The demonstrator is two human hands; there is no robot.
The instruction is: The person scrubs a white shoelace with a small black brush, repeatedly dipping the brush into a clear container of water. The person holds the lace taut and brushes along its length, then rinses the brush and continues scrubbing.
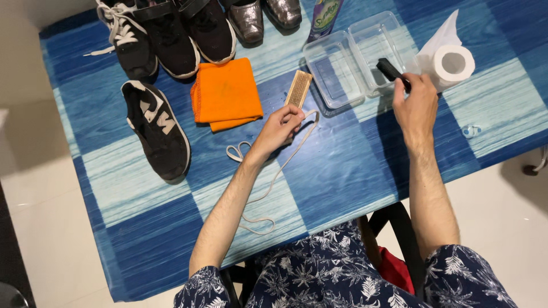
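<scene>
My left hand (279,128) grips the handle of a wooden brush (298,89), bristles facing up, and also pinches a long white shoelace (268,185) that trails across the table toward me. My right hand (415,105) holds a small black object (390,69) over the edge of a clear plastic container (374,48). A second clear container (335,71) sits right beside it. A black sneaker with white markings (157,130) lies to the left, without a lace as far as I can see.
A folded orange cloth (225,94) lies next to the sneaker. Several more shoes (171,34) line the far edge, beside a spray bottle (324,17). A toilet paper roll (451,64) stands at the right. The blue checked table (342,165) ends near my lap.
</scene>
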